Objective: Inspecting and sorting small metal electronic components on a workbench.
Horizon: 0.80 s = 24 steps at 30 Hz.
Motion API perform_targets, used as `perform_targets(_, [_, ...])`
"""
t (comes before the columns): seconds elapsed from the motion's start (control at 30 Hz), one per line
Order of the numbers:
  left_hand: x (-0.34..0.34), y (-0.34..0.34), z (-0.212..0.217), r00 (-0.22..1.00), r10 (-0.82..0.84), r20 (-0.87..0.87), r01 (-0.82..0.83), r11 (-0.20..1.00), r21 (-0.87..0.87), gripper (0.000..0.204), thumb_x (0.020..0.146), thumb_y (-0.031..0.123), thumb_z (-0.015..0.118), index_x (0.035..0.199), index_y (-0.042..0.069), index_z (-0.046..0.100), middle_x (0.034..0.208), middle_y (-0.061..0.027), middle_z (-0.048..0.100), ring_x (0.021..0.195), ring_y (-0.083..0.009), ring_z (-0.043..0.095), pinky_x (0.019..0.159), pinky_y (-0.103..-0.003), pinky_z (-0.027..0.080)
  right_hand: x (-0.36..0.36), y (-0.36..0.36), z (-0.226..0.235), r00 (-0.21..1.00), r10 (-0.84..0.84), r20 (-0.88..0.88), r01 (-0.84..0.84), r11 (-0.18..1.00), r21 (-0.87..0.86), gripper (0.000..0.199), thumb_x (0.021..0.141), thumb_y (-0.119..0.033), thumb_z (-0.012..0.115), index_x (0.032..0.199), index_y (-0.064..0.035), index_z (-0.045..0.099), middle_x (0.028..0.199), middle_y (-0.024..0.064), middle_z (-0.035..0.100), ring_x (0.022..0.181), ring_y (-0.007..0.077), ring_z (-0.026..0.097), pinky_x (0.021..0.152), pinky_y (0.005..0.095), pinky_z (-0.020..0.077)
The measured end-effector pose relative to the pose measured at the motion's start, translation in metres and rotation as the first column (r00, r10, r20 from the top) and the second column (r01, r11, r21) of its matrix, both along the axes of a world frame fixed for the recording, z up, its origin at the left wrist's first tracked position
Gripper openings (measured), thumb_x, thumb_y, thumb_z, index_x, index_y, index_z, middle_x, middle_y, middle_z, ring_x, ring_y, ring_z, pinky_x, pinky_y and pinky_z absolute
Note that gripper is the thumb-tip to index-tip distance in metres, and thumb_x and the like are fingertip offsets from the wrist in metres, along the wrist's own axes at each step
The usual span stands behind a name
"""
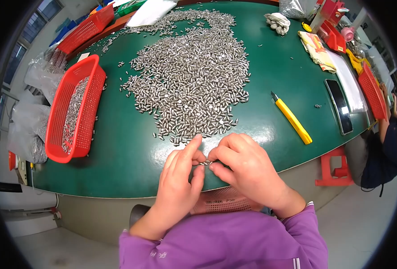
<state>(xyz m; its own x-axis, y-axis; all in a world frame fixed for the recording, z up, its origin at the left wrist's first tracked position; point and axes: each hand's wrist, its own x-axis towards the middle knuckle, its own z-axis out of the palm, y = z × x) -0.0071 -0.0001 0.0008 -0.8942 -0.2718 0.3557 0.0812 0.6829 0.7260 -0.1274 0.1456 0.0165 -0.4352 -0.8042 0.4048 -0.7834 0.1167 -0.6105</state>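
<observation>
Green table top (131, 157) fills most of what can be seen from beside the person, a rounded bench with its near edge curving just above their lap, and everything else is best placed from the great heap of small silvery metal pieces (191, 76) spread over its middle; left of the heap stands a long red basket (55, 130), part filled with the same pieces, and past that basket, off the table's edge, lie clear plastic bags (28, 125); right of the heap lies a yellow utility knife (292, 119), and further right again a dark phone (339, 106) lies flat near the table's rim; beyond the heap, at the far side, sit a crumpled work glove (277, 22) and a second red basket (86, 29); at the heap's near fringe the two hands meet, the left hand (178, 179) with fingers curled and thumb up, the right hand (245, 168) bent in toward it, both in purple sleeves (234, 244); between their fingertips sits one small metal piece (206, 163), pinched narrowly from both sides and lifted just clear of the table; I would judge that single pieces are being picked off the heap's edge and checked or sorted one at a time; the next move, as I read it, calls for a fine, steady pinch, since the piece is tiny and smooth and could easily slip back among the rest.
</observation>
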Motion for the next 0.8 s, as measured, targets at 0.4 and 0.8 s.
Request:
perform_targets(0.4, [0.0043,0.0037,-0.0004,0.998,0.054,0.019,-0.053,0.997,-0.050,0.069,0.081,-0.012,0.067,0.145,0.001,0.046,0.095,-0.0068,0.064,0.087,-0.0201,0.059,0.078,-0.033,0.052,0.0033,0.0007,-0.0049,0.998,-0.057,-0.025,0.057,0.998,0.014,0.022,0.075,-0.015,0.079,0.085,-0.0077,0.061,0.084,0.0071,0.054,0.078,0.0283,0.055,0.068,0.0399,0.0472])
perform_targets(0.8, [0.0058,0.0007,0.0046,0.995,0.083,0.047,-0.081,0.996,-0.039,0.067,0.082,-0.011,0.068,0.144,0.001,0.047,0.093,-0.0068,0.064,0.085,-0.0193,0.059,0.075,-0.032,0.051,0.0034,-0.0025,-0.0043,0.995,-0.099,0.031,0.099,0.995,-0.010,0.015,0.076,-0.012,0.078,0.085,-0.0084,0.066,0.081,0.0070,0.058,0.078,0.0289,0.059,0.067,0.0407,0.0490])
